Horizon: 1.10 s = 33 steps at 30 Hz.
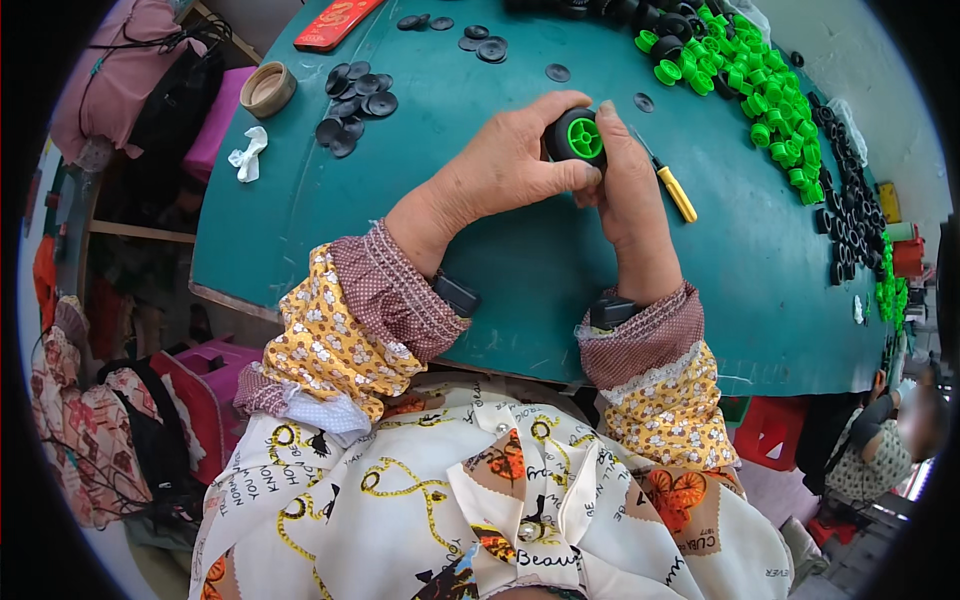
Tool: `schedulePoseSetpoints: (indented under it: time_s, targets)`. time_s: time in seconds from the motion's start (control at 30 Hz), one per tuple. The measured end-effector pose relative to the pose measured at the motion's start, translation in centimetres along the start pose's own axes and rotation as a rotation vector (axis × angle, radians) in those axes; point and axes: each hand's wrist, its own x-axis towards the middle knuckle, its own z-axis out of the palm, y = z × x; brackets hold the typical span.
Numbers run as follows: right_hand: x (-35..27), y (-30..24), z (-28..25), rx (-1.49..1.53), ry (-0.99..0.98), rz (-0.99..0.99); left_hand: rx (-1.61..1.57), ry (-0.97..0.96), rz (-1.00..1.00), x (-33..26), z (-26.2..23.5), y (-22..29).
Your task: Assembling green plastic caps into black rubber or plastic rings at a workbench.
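Note:
Between my two hands is a small toy wheel (581, 138), a black tyre around a bright green spoked hub, its hub side turned up. My left hand (505, 158) grips it from the left, thumb along the near edge. From the right, my right hand (630, 180) closes on it, thumb along the tyre; its other fingers are mostly hidden behind. Just right of that hand a screwdriver (677, 194) with a yellow handle lies on the green table (480, 290). Beyond the wheel rest two flat black discs (557, 72).
Green hubs (775, 100) lie heaped at the right, beside black tyres (845, 215). Black discs (350, 105) cluster at the left, near a round tan container (268, 89), crumpled white tissue (249, 155) and a red envelope (335, 24). Another person (890, 440) is at the far right.

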Motion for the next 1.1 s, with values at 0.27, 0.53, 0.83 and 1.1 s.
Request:
schedulePoseSetpoints:
  time_s: [0.27, 0.53, 0.83, 1.1]
  targets:
    - [0.0, 0.4, -0.3, 0.007, -0.269, -0.032, -0.018, 0.015, -0.077, -0.5, -1.3, 0.3]
    - [0.1, 0.7, 0.0, -0.041, -0.101, 0.005, 0.11, 0.014, -0.039, -0.5, -0.8, 0.2]
    - [0.5, 1.3, 0.0, 0.206, -0.229, -0.008, 0.078, 0.14, 0.013, -0.3, -0.9, -0.4]
    - [0.6, 1.2, -0.3, -0.14, -0.195, -0.126, -0.394, 0.068, -0.185, 0.2, -2.6, -1.8]
